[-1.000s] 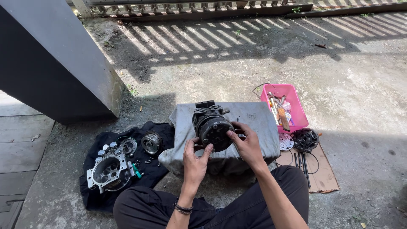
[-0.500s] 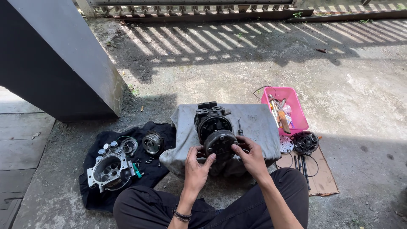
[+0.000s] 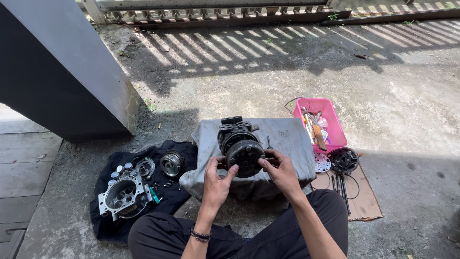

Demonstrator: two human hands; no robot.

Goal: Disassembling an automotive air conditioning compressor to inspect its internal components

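A dark cylindrical machine unit (image 3: 242, 144) with a round front plate lies on a grey cloth (image 3: 287, 144) draped over a low block in front of me. My left hand (image 3: 216, 181) grips the round front end from the left side. My right hand (image 3: 280, 170) grips it from the right, fingers on the rim. Both hands hold the unit with its round face tilted toward me. I sit cross-legged in dark trousers, and a beaded bracelet is on my left wrist.
A black cloth (image 3: 110, 220) at left carries a silver cylinder housing (image 3: 122, 196), round metal parts (image 3: 171, 163) and small bolts. A pink tray (image 3: 330, 125) of tools stands at right, with a black pulley (image 3: 343, 159) and cardboard (image 3: 364, 201) below it. A dark slanted wall (image 3: 52, 81) rises at left.
The unit has been turned and pulled closer, so its round front plate now faces me. Both hands have shifted from its top and side to grip either side of the plate.
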